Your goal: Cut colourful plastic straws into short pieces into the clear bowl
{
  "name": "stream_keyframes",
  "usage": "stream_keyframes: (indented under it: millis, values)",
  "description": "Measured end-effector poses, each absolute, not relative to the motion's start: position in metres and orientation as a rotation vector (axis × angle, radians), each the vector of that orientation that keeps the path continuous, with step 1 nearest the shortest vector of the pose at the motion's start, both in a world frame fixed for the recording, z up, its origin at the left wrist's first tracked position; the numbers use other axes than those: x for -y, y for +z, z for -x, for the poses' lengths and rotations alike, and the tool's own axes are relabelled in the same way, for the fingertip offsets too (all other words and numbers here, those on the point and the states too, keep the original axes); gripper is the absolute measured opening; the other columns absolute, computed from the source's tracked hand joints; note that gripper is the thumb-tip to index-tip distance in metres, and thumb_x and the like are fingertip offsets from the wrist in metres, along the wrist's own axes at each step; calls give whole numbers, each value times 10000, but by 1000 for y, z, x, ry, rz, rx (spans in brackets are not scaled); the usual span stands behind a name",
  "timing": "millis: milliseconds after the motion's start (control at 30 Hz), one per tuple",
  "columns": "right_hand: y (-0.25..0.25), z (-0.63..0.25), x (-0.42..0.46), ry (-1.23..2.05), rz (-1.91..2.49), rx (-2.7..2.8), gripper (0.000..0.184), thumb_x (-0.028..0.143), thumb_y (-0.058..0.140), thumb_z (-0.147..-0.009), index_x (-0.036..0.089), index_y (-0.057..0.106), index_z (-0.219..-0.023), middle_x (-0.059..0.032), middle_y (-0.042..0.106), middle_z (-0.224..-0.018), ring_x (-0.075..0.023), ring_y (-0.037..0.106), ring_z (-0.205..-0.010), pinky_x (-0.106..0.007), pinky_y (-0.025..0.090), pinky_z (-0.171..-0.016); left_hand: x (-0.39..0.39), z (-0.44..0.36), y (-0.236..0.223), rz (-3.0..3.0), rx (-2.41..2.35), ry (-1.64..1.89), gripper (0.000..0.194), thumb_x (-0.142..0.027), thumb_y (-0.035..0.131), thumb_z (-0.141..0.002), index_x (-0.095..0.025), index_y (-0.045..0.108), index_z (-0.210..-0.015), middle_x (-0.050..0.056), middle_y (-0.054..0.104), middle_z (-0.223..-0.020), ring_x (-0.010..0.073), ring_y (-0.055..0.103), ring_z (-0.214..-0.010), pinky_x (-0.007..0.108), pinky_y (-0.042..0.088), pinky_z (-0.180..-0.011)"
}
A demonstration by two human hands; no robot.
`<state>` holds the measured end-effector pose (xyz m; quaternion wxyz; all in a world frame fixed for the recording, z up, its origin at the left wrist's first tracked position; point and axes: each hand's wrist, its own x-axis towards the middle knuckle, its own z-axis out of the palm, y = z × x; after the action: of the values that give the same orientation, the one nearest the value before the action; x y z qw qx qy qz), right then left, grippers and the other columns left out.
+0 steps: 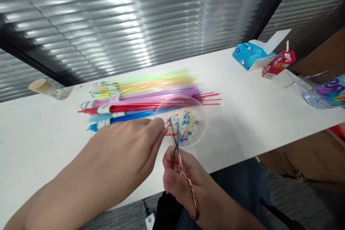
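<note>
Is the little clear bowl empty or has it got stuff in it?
Not empty: the bowl holds many small colorful cut pieces.

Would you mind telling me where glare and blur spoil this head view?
Head view: strong glare streaks the blinds; the straw bundles smear with motion blur; the left hand and the scissors in the right hand read sharper; the clear bowl rim is faint against the white table.
</note>
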<state>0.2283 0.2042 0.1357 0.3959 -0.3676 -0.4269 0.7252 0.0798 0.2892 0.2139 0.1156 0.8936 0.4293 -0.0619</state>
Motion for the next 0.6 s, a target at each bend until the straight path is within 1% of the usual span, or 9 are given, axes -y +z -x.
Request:
stream_keyframes:
  millis: [133, 267, 400, 500, 600]
  values:
    - [133, -227, -205, 1840, 924, 1058, 520, 713, 479, -880, 202, 393, -829, 41, 368, -693, -99, 307, -614, -247, 279, -577, -288, -85, 216, -2621, -1257, -325, 205, -258, 370, -884, -219, 500, -731, 22, 593, -640, 161, 506, -519, 275, 289, -495]
    - [128, -224, -204, 1887, 907, 982, 524, 718, 480, -876, 202, 400, -833, 52, 363, -656, -86, 301, -569, -235, 259, -544, -288, -89, 216, -2629, -1268, -385, 194, -238, 364, -875, -217, 505, -743, 23, 590, -642, 163, 506, -508, 275, 269, -483]
    - [123, -218, -205, 1860, 937, 929, 525, 705, 552, -845, 203, 406, -793, 71, 357, -577, -79, 321, -525, -230, 259, -520, -290, -92, 214, -2653, -1313, -439, 209, -250, 353, -887, -220, 522, -767, 29, 596, -650, 182, 517, -512, 284, 251, -477]
    - [120, -215, -207, 1860, 961, 920, 504, 674, 586, -844, 198, 428, -791, 75, 394, -548, -71, 348, -498, -223, 275, -507, -291, -92, 214, -2658, -1340, -449, 227, -273, 348, -902, -222, 530, -776, 31, 590, -638, 197, 531, -531, 290, 249, -486]
    - [119, -215, -207, 1864, 938, 887, 497, 678, 524, -880, 200, 411, -807, 81, 392, -550, -55, 318, -464, -207, 259, -474, -291, -89, 213, -2668, -1336, -416, 230, -269, 342, -905, -221, 535, -790, 35, 588, -647, 206, 544, -558, 295, 262, -501]
